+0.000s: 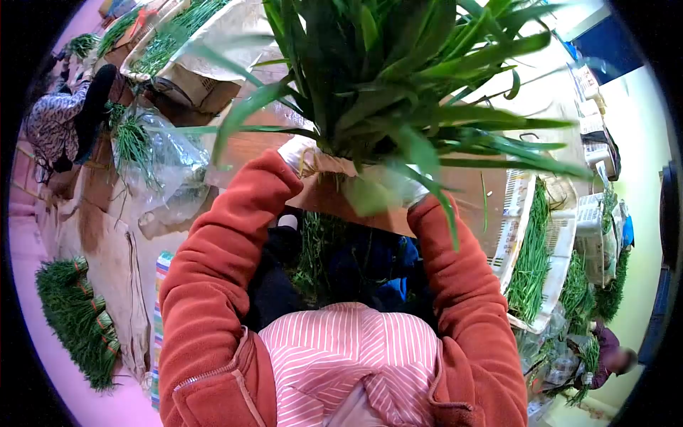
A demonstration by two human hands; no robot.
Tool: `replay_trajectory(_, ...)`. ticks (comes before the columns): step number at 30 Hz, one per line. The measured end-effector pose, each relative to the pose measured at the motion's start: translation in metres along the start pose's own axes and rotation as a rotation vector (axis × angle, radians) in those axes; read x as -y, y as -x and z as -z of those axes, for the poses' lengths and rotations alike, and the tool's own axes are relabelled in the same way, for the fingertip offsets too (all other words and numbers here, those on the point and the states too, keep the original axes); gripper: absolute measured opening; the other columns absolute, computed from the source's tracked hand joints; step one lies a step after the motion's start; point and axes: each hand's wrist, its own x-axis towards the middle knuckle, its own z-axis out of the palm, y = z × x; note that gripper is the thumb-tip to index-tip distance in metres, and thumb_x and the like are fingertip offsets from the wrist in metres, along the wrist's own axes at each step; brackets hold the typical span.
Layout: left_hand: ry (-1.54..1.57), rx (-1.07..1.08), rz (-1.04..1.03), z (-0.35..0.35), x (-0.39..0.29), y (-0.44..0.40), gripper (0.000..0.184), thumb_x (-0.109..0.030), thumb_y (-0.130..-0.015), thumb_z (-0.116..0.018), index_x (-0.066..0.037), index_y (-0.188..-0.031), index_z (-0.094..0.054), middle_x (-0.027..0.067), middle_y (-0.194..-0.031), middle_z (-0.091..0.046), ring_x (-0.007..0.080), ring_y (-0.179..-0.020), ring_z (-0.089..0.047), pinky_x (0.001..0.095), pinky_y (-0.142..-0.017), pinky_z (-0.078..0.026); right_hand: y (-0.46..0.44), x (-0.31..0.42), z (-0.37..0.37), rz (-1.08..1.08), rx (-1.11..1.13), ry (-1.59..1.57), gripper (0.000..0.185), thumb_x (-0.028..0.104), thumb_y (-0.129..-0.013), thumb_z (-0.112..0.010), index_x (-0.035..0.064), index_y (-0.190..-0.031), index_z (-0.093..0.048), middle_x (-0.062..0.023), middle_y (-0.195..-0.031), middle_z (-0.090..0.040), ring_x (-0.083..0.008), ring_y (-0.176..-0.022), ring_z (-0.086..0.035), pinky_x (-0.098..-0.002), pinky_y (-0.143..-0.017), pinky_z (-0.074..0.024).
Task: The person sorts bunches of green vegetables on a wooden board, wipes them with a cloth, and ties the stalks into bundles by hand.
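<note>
A big bunch of long, flat green leaves (384, 78) fills the upper middle of the head view, its tips spreading toward the far side and right. At its near, gathered end is my left hand (302, 156), in a white covering and closed around the bunch. My right hand (415, 188), also in white, is close to the bunch's right underside. Leaves and motion blur hide its fingers. Both hands are above a brown work board (341, 203).
A white crate (558, 285) of green stalks stands at right, a similar crate (135, 67) at upper left. A plastic bag (171, 160) with greens lies left. Tied bundles (78, 320) sit lower left. Other people are at left (60, 121) and lower right (608, 356).
</note>
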Motion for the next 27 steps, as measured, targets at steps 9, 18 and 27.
replay_trajectory(9, -0.435, 0.086, -0.336, 0.030, -0.076, 0.015, 0.055, -0.018, -0.072, -0.075, -0.003, -0.119, -0.052, 0.0082, -0.112, -0.059, 0.0177, -0.100, -0.056, 0.0310, -0.086, -0.046, -0.017, 0.119, -0.060, 0.409, 0.092, 0.420, 0.041, 0.019, -0.079, -0.068, 0.0005, -0.113, -0.057, -0.0062, -0.105, -0.062, -0.0133, -0.094, -0.055, -0.0275, -0.082, -0.0462)
replay_trajectory(18, 0.008, -0.240, 0.458, 0.085, -0.057, -0.016, 0.041, -0.034, -0.077, -0.070, -0.004, -0.103, -0.063, 0.0093, -0.092, -0.067, 0.0173, -0.072, -0.065, 0.0288, -0.070, -0.052, -0.093, 0.033, -0.076, -0.206, 0.109, -0.180, 0.057, 0.040, -0.078, -0.068, 0.0031, -0.119, -0.054, -0.0075, -0.111, -0.060, -0.0165, -0.099, -0.056, -0.0296, -0.087, -0.0420)
replay_trajectory(27, -1.087, -0.625, 0.125, 0.111, 0.017, -0.024, 0.064, -0.051, -0.078, -0.062, -0.007, -0.122, -0.052, 0.0158, -0.104, -0.063, 0.0273, -0.095, -0.061, 0.0369, -0.085, -0.045, -0.086, -0.003, -0.065, -0.165, -0.316, 0.757, 0.096, 0.060, -0.066, -0.067, -0.0057, -0.128, -0.036, -0.0236, -0.116, -0.053, -0.0357, -0.107, -0.053, -0.0407, -0.091, -0.0430)
